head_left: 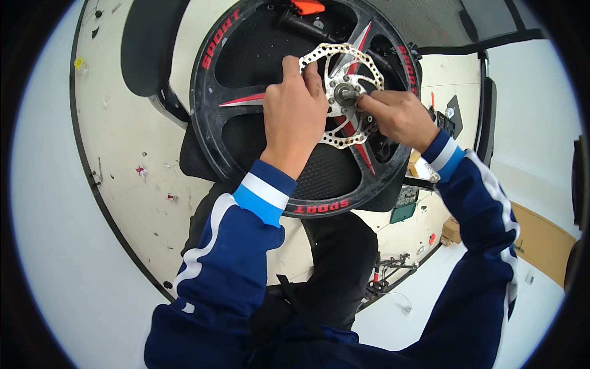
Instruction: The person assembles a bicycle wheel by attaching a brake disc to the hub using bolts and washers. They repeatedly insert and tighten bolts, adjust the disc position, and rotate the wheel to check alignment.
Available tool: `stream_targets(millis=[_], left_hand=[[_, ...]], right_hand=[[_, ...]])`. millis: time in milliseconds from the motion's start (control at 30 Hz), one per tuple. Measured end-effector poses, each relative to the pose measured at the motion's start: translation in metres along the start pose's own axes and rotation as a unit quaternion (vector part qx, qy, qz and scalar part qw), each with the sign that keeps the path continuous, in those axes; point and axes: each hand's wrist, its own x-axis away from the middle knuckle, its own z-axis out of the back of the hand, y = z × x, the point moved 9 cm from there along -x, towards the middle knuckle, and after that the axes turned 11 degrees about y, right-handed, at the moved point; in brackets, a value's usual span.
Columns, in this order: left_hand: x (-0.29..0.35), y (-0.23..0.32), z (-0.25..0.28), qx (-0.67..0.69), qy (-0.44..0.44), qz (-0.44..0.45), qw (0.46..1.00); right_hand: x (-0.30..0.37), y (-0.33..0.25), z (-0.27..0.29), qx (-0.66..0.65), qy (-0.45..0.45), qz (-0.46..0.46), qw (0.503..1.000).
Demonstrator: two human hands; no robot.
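A black bicycle wheel (203,114) with broad spokes and red-and-silver accents lies flat in front of me. At its hub sits a silver brake disc (335,49) with a perforated rim, and a metal axle (346,94) sticks up through the middle. The fingers of my left hand (294,114) are closed on the disc's upper left edge. From the right, my right hand (399,117) pinches the tip of the axle between thumb and forefinger. Whether a small part, such as a nut, is also between those fingers is hidden.
Under the wheel is a black textured chair seat (326,169), with a black armrest (150,49) at the left. A black-handled tool (301,24) and an orange piece (307,7) lie at the wheel's far side. A bicycle frame (387,270) and cardboard box (452,229) are at lower right.
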Motion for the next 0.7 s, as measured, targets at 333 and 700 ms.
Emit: stream_targets(millis=[333, 700], left_hand=[[-0.008, -0.008, 0.022, 0.061, 0.005, 0.004, 0.998], [0.018, -0.017, 0.024, 0.134, -0.105, 0.232, 0.958]], right_hand=[[-0.027, -0.017, 0.023, -0.020, 0.026, 0.003, 0.999], [-0.008, 0.031, 0.045, -0.096, 0.035, -0.235, 0.967]])
